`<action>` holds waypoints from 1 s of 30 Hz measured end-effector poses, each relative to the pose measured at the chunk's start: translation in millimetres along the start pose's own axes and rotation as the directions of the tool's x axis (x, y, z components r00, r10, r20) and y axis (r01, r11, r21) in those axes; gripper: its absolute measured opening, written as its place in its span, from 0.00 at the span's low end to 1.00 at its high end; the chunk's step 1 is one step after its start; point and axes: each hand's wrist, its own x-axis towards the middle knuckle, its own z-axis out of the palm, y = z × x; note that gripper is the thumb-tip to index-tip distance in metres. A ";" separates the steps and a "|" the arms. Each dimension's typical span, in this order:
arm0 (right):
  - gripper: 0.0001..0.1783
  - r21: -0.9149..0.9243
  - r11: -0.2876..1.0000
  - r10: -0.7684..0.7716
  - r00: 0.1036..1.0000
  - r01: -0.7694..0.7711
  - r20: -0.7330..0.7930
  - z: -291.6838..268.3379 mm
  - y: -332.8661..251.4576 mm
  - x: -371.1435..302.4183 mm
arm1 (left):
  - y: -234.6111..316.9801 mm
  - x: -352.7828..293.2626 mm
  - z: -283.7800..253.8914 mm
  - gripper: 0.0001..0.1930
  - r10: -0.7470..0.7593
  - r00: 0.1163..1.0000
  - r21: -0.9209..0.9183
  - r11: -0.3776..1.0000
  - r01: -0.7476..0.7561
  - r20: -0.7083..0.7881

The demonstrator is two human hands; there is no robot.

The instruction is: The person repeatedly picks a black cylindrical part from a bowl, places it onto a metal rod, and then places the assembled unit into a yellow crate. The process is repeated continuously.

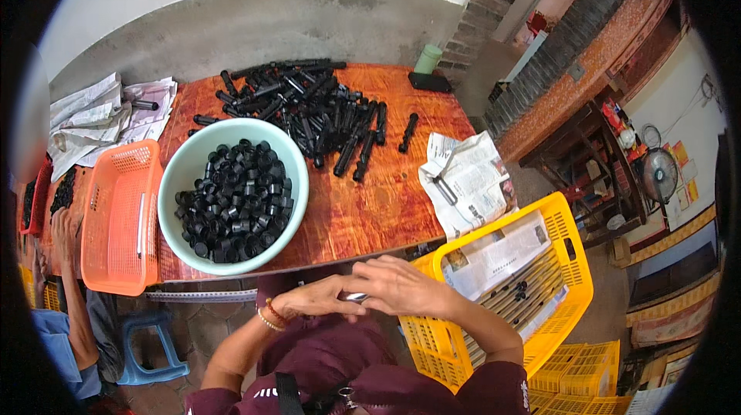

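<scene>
- Silver and rounded, a metal cylinder (354,297) is showing, in the head view, between the left hand (316,297) and right hand (397,285); it is lying roughly crosswise, ends hidden.
- Fingers of both hands are grasping it, the right ones overlapping the left; neither hand is nearer.
- On the desk (370,218), black caps (238,203) are sitting in a pale-green basin (299,176), beyond and leftward; a yellow crate (494,226) is standing rightward.

Relative to the pale green basin (199,149) (quantity: one): left, one orange basket (116,214); upper right, one green cup (428,59); lower right, two hands (318,298), one metal piece (354,298), one foreground yellow basket (437,349).
</scene>
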 end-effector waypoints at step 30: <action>0.09 0.054 0.916 0.316 0.633 -0.397 -0.706 -46.0 165.6 27.5 | -29.1 -17.9 -0.2 0.19 -0.108 0.826 -0.696 0.606 -0.386 -0.553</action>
